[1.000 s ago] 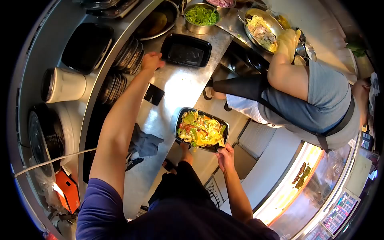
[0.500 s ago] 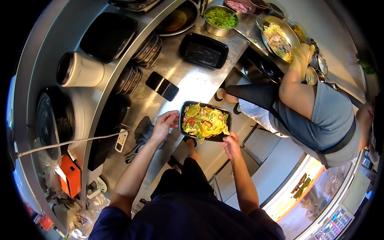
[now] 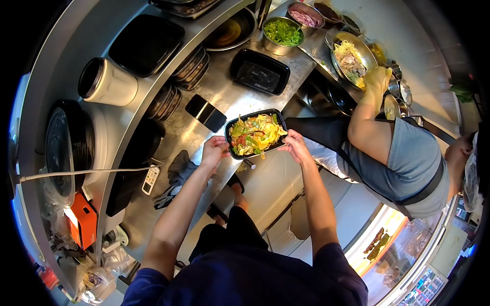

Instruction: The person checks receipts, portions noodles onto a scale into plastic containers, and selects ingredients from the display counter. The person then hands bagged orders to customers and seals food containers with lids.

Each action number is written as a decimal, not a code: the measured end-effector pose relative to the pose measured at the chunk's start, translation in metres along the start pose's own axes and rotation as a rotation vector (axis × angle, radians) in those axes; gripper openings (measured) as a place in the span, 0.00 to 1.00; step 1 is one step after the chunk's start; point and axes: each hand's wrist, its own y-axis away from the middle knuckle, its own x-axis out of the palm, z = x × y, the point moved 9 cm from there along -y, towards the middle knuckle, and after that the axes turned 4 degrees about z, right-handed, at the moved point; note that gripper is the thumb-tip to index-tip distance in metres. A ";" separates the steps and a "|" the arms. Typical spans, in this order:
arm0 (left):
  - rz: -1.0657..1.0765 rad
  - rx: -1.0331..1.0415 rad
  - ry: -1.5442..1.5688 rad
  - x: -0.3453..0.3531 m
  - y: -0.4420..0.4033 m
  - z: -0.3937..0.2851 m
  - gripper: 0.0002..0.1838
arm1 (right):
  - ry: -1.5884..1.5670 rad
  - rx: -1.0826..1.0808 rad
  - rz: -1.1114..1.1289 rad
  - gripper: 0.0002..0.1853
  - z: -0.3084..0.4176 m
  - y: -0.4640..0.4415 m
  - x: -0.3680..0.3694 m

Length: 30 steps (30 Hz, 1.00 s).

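Between my two hands is a black food container (image 3: 242, 155), heaped with noodles and vegetables (image 3: 258, 133) in yellow, green and red. My left hand (image 3: 215, 151) is closed on its left rim. At the right edge, my right hand (image 3: 295, 145) pinches the rim between thumb and fingers. The container is near the edge of the steel counter, and some food hangs over its near rim. A black phone (image 3: 205, 112) lies on the counter just beyond my left hand. Farther back sits another black container (image 3: 259, 71).
On the right, a co-worker's gloved hand (image 3: 377, 80) reaches into a metal bowl of noodles (image 3: 350, 58). Bowls of chopped greens (image 3: 283, 33) and sliced onion (image 3: 306, 15) stand at the back. A white remote (image 3: 150, 179) and a dark cloth (image 3: 181, 168) lie left, below a shelf (image 3: 135, 109).
The filled container has moved forward and slightly left, toward the counter. My left hand, apart from the rim before, now grips it. The co-worker's arm has shifted slightly.
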 end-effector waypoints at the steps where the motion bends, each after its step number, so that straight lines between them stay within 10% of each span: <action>1: 0.001 0.004 0.002 0.002 0.000 0.001 0.10 | 0.003 -0.003 0.001 0.11 -0.001 -0.002 -0.002; 11: -0.083 -0.023 0.192 0.010 0.005 0.010 0.11 | -0.316 -0.170 -0.146 0.12 -0.022 0.018 -0.001; 19: -0.066 -0.030 0.126 0.000 -0.009 0.023 0.07 | -0.149 0.208 -0.444 0.10 -0.218 0.102 -0.033; 23: -0.029 -0.025 0.142 0.001 -0.014 0.019 0.08 | 0.550 0.505 -0.451 0.08 -0.323 0.166 -0.078; 30: -0.063 -0.023 0.068 0.002 -0.014 0.006 0.06 | 0.151 0.593 -0.574 0.10 -0.350 0.214 -0.075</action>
